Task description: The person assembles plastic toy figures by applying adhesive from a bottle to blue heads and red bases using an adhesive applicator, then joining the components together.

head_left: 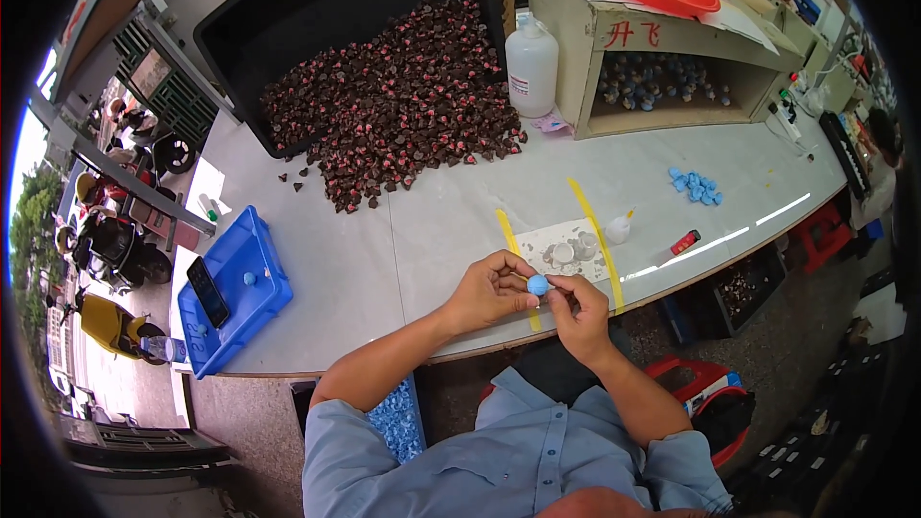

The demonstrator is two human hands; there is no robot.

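Observation:
Between my two hands, near the table's front edge, is a small light-blue ball-shaped piece (pixel 538 285). My left hand (pixel 491 292) pinches it from the left with thumb and forefinger. The fingertips of my right hand (pixel 578 311) close on it from the right. Just beyond my hands lies a stained white sheet (pixel 552 242) with yellow tape strips (pixel 595 240) at its sides. Small whitish round cups (pixel 563 252) stand on the sheet. To its right is a small white squeeze bottle (pixel 619 227).
A tipped black bin (pixel 345 10) spills a heap of dark brown and pink pieces (pixel 403 96). A white jug (pixel 531 67) stands beside a shelf box (pixel 566 38) holding blue pieces. Loose blue pieces (pixel 697 186) and a red object (pixel 685 243) lie right; a blue tray (pixel 259 302) holding a phone (pixel 207 292), left.

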